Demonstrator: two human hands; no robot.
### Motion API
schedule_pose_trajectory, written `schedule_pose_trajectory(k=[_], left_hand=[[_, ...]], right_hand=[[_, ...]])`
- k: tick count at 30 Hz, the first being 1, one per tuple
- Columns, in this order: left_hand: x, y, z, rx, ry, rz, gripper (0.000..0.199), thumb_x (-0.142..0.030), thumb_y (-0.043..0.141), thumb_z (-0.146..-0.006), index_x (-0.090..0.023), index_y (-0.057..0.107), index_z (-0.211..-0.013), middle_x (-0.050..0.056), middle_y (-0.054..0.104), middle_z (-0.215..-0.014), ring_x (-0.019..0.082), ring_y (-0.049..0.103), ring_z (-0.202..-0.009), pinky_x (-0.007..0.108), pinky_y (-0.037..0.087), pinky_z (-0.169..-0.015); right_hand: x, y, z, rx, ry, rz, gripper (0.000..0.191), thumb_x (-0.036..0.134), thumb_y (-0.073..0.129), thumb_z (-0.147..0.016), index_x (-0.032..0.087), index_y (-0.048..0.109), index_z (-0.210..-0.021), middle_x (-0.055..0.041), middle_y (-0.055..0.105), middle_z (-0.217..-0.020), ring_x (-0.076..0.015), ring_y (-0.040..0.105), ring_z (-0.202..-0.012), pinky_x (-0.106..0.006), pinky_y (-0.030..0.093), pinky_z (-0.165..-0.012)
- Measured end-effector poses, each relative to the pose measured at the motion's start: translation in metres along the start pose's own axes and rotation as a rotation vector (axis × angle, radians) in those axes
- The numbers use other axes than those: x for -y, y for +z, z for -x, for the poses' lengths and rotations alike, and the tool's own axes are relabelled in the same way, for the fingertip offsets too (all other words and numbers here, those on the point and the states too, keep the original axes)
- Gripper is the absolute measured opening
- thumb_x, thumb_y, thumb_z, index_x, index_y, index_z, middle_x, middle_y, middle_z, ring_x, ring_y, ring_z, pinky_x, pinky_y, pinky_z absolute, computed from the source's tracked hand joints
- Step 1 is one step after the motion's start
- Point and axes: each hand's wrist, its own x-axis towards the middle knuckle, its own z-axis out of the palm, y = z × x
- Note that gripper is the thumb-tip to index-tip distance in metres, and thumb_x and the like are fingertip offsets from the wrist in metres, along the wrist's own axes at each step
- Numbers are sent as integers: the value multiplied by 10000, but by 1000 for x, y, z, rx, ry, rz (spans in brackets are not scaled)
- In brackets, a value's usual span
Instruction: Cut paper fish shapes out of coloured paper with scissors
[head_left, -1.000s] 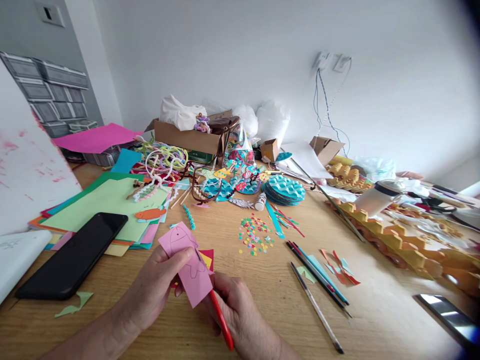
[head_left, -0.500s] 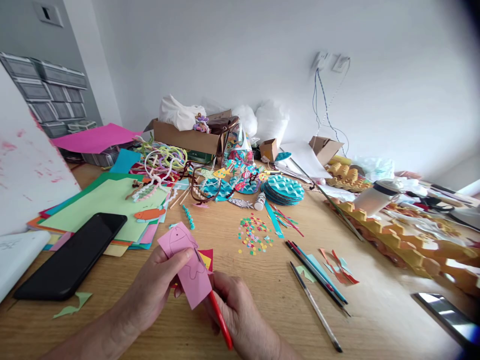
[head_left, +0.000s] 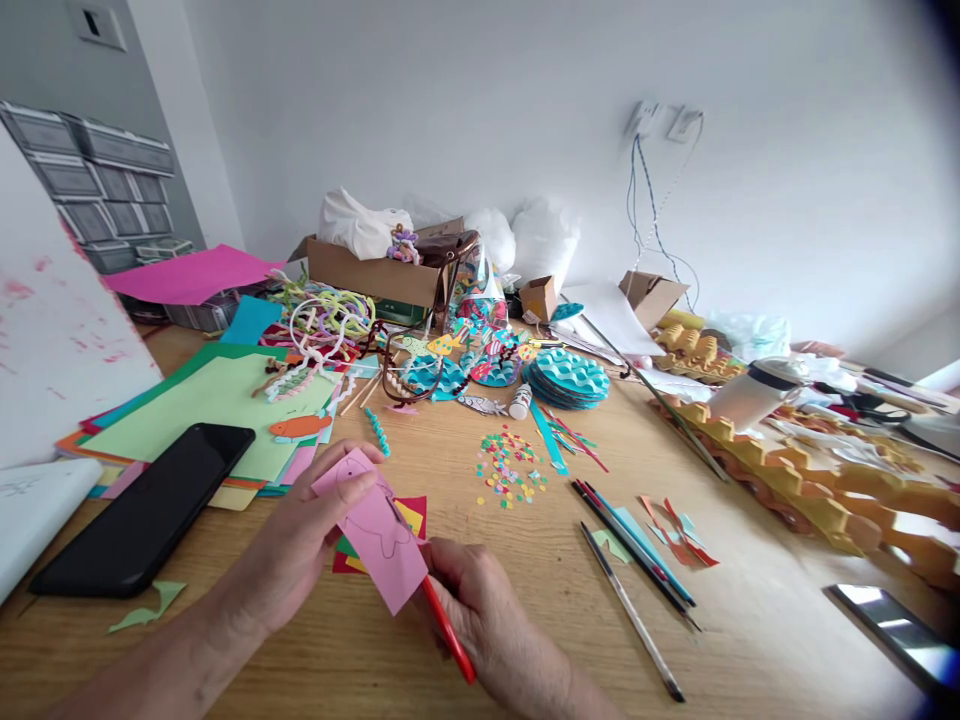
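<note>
Pink paper with a fish outline drawn on it is pinched in my left hand, thumb on top near the fish's head. My right hand is closed round red-handled scissors, whose blades lie at the paper's right edge, along the drawn outline. Beneath the paper, small red, yellow and green paper pieces rest on the wooden table. Part of the scissors is hidden by my right fingers.
On the left lie a black phone and stacked coloured paper. Paper dots, pens and a second phone are further right. Yellow egg cartons line the right side. Blue discs stand behind.
The left fingers have shifted up and spread behind the paper, showing more of the coloured pieces underneath. The right hand and scissors have moved slightly right and up.
</note>
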Motion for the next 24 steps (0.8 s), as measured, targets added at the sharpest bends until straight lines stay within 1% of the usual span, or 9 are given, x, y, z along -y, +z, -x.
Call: schedule_pose_trajectory(k=[2,4,7,9,13,18,20,22,24], left_hand=[[-5,-7,-6,20,16,-37,199,-379,664,-732,-245,607,-868,-57,586,-616,112,515,-554,188,375,-503],[-9,-13,-10,65,-1,-93,192,-371,674,-726,-219,604,-821,-47,588,-601,108,502,-534,192,362,-504],[-15,-17,-14,88,16,-173,190,-337,709,-688,-196,614,-771,-42,586,-611,107,501,-553,195,361,-521],[-17,-18,-15,99,24,-202,177,-322,714,-678,-193,608,-738,-40,585,-619,108,500,-566,194,359,-524],[-15,-17,-14,103,11,-197,178,-299,699,-692,-197,553,-687,-60,544,-592,90,454,-540,177,336,-508],[-7,-15,-12,93,1,-157,210,-300,690,-707,-205,504,-685,-63,530,-624,95,474,-579,170,344,-511],[-5,-12,-10,98,-11,-159,188,-297,687,-714,-206,523,-712,-58,550,-651,95,482,-585,172,354,-515],[-4,-9,-7,106,-25,-167,168,-295,688,-713,-211,577,-807,-42,592,-705,107,516,-626,183,381,-543],[-4,-6,-5,118,-31,-187,233,-301,688,-709,-210,618,-912,-19,627,-758,131,549,-688,204,410,-588]], right_hand=[[-1,-4,-1,27,-4,44,428,515,453,-901,141,540,-712,39,389,-573,-69,294,-496,-193,227,-445],[-1,-7,-1,44,-8,81,415,494,459,-902,138,542,-706,38,395,-580,-69,302,-498,-193,227,-444],[0,-10,-2,35,-3,81,409,470,433,-914,146,514,-678,40,392,-565,-68,312,-494,-191,231,-445],[0,-10,-2,31,10,33,413,481,431,-910,157,479,-659,45,388,-545,-66,315,-483,-186,234,-440],[-1,-7,-4,51,26,-126,449,558,427,-881,170,440,-656,48,404,-525,-63,356,-455,-169,266,-418],[0,1,-5,0,124,-303,479,624,427,-845,172,451,-690,50,426,-513,-59,374,-413,-159,285,-386],[0,3,-5,-6,127,-356,518,664,408,-831,166,470,-704,52,429,-498,-57,365,-404,-160,276,-386],[0,4,-5,-6,126,-403,557,705,409,-805,161,478,-707,54,429,-482,-56,360,-397,-161,266,-387],[-1,5,-4,1,132,-432,574,725,416,-788,160,472,-701,55,431,-469,-55,356,-388,-164,259,-387]])
